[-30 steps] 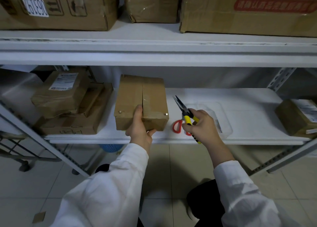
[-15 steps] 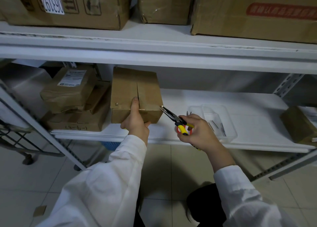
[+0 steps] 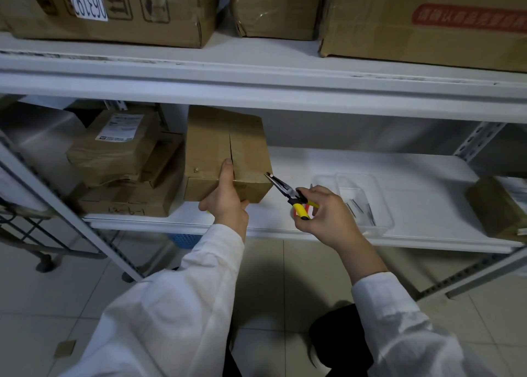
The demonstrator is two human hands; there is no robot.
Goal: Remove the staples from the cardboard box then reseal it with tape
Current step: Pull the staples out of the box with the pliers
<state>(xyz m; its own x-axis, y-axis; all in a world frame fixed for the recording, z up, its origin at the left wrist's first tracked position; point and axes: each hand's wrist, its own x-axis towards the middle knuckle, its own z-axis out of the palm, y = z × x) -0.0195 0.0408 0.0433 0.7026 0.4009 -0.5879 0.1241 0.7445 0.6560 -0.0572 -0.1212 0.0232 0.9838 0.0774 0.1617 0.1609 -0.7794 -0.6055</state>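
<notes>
1. Two hands in white sleeves reach from the lower frame to the lower shelf (image 3: pixel 427 182) at centre.
2. Cardboard box (image 3: pixel 211 143): brown, standing at the centre of the frame near the lower shelf's front edge, its top flaps meeting in a seam that runs away from the viewer. One small metal staple (image 3: pixel 195 170) shows on the left flap near the front edge.
3. Left hand (image 3: pixel 225 202): grips the box's near edge, thumb laid on top beside the seam, fingers curled under the front face.
4. Right hand (image 3: pixel 325 214): fingers curled round the yellow handles of the pliers (image 3: pixel 288 190), just right of the box.
5. Pliers: long-nosed, black jaws nearly closed, tips at the box's near right top corner, touching a small bright metal piece there; whether it is clamped cannot be told.
6. Clear plastic tray (image 3: pixel 385 228): on the lower shelf just right of the right hand, holding several thin metal pieces (image 3: pixel 355 205).
7. Stacked brown parcels (image 3: pixel 114 145): left of the box, the top one bearing a white label.
8. Brown carton (image 3: pixel 496 205): far right edge of the lower shelf.
9. Upper shelf (image 3: pixel 256 63): three large cartons along the top of the frame.
10. Blue basket (image 3: pixel 182 237): partly visible below the lower shelf.
</notes>
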